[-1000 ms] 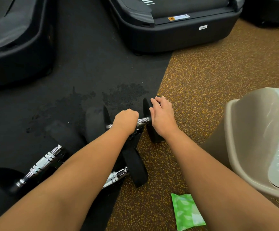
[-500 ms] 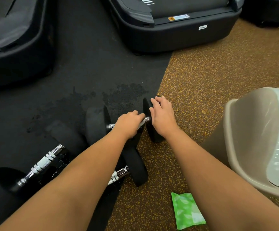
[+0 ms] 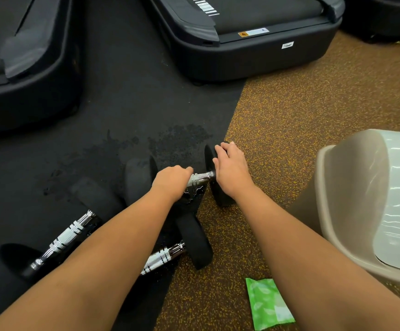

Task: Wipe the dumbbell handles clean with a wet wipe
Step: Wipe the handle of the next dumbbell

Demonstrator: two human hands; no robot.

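We see the left grip (image 3: pixel 171 181) closed in a fist round the chrome handle (image 3: pixel 202 177) of the dumbbell (image 3: pixel 139 180), with the fingers wrapped fully about the bar; whatever lies between palm and bar is hidden. The right grip (image 3: pixel 232 168), just at 3 o'clock of the left, lies on top of that dumbbell's end plate (image 3: pixel 219 198), its fingers bent over the rim. A short ridged stretch of handle shows between the two grips. The dumbbell sits near the middle of the view, across the seam where the black mat (image 3: pixel 122 103) meets the speckled brown floor (image 3: pixel 301 103). At 6 o'clock of the left grip we find a second dumbbell (image 3: pixel 195 240), its handle partly covered by the left forearm. At 8 o'clock a third dumbbell (image 3: pixel 65 237) lies on the mat, its chrome bar bare. A darker patch (image 3: pixel 177 139) marks the mat at 12 o'clock of the grips. A green wipe packet (image 3: pixel 268 303) lies flat on the brown floor at 5 o'clock, between the forearms. A beige bin (image 3: pixel 349 187) with a clear liner (image 3: pixel 399 199) stands at 3 o'clock, well apart from the dumbbells. One black machine base (image 3: pixel 253 51) fills the view at 12 o'clock and another (image 3: pixel 27 80) at 10 o'clock.
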